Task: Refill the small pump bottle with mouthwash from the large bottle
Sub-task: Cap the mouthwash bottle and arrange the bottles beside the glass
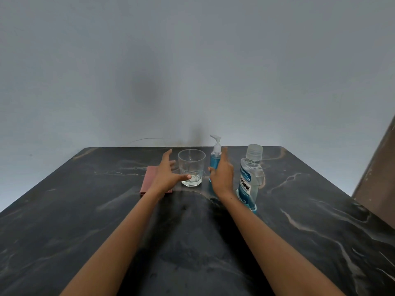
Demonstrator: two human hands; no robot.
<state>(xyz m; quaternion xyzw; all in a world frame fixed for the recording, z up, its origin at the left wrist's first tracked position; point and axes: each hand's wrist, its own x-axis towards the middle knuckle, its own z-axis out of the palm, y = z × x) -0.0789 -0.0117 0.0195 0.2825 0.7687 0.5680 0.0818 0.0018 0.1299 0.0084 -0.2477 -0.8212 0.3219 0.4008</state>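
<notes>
**Both hands open, closing in on the pump bottle**

My right hand (222,176) has its fingers straight and loosely apart, palm turned inward, with the thumb tip just at the lower body of the small pump bottle (214,161). I can't tell whether the thumb actually touches it; nothing is gripped. My left hand (168,176) is spread wide, fingers splayed, its thumb lying across the base of the clear glass tumbler (191,167) as seen from my head camera, holding nothing either.

The pump bottle stands upright just right of centre frame, between the tumbler and the large mouthwash bottle (250,178), its white pump head still on and blue liquid showing through the body. The large bottle stands to the right, cap on, only partly full of pale blue liquid. A folded reddish cloth (149,178) lies under my left wrist, left of the tumbler, all on the dark marble-patterned table (299,231).

I judge the pump bottle to be light, narrow and easy to tip, with smooth plastic walls. I'd wrap it around the lower body with one hand and twist the collar below the pump head with the other. The large bottle should be heavier and will slosh; its waist, by the label, looks like the safest hold. The tumbler is fragile and close by, so I'd keep my elbow clear.
</notes>
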